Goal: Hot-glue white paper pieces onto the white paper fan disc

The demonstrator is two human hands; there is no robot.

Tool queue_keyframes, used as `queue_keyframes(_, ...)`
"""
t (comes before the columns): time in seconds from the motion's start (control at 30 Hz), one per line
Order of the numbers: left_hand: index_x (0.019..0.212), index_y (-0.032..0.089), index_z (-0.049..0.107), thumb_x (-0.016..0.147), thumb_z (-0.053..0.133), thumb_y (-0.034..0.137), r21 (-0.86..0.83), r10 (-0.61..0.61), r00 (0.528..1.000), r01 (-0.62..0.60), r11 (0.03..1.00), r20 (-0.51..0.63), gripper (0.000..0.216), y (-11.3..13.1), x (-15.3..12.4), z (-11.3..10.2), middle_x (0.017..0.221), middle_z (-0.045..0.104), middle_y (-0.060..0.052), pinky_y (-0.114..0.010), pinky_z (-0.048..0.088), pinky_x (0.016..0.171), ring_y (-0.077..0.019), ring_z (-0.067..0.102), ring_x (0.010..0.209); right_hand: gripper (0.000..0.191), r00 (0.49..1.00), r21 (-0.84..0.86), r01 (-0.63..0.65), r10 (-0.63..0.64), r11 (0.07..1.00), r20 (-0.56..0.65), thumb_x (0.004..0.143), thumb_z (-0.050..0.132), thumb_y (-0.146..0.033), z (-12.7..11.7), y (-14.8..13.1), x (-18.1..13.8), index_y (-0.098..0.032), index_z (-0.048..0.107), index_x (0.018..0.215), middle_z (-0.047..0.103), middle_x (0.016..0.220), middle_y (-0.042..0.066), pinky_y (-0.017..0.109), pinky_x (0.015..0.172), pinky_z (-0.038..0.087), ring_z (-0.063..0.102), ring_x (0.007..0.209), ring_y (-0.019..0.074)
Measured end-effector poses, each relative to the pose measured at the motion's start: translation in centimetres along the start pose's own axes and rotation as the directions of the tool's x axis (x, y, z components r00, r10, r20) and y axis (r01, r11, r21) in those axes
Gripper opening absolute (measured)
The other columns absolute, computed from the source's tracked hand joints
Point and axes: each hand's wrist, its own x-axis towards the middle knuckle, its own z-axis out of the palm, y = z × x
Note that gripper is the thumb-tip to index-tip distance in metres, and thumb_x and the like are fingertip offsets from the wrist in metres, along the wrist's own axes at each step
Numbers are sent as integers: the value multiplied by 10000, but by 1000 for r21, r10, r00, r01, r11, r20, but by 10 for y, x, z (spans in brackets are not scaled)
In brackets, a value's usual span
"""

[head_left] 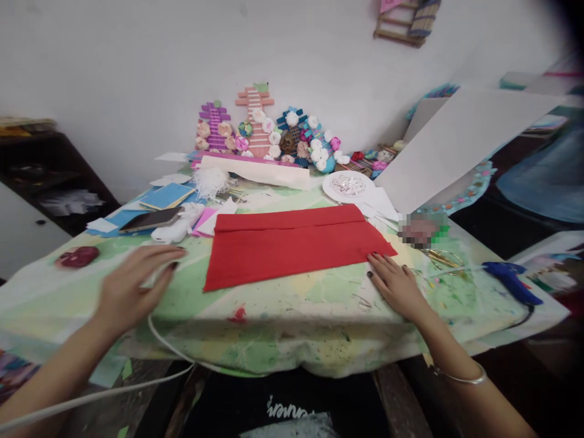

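Observation:
A folded red sheet point(292, 243) lies flat on the green, paint-spattered table cover point(283, 328). My right hand point(396, 287) rests flat beside the sheet's near right corner, fingers stretched out and fingertips touching its edge. My left hand point(134, 286) hovers low over the cover to the left of the sheet, fingers spread and slightly blurred, holding nothing. Under it a white cord point(159, 340) runs off the front edge of the table.
A phone point(150, 219), blue papers point(166, 196) and a white roll point(176, 230) sit at the left. Paper-flower crafts point(274, 134) line the wall. A white disc point(349, 185), a big white board point(456, 143), scissors point(440, 258) and a blue glue gun point(511, 281) are on the right.

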Motion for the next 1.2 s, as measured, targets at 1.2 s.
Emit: queue_keyframes(1.2, 1339, 189, 365, 715, 388, 722, -317, 566, 740, -473, 822, 364, 821, 198, 155, 182, 1098, 435, -129, -386, 346, 826, -271, 405, 932, 434, 989, -157, -103, 85, 982, -121, 895, 321, -440, -13, -8, -5, -269, 505, 1248, 465, 1336, 103, 596, 955, 200, 250, 1284, 358)
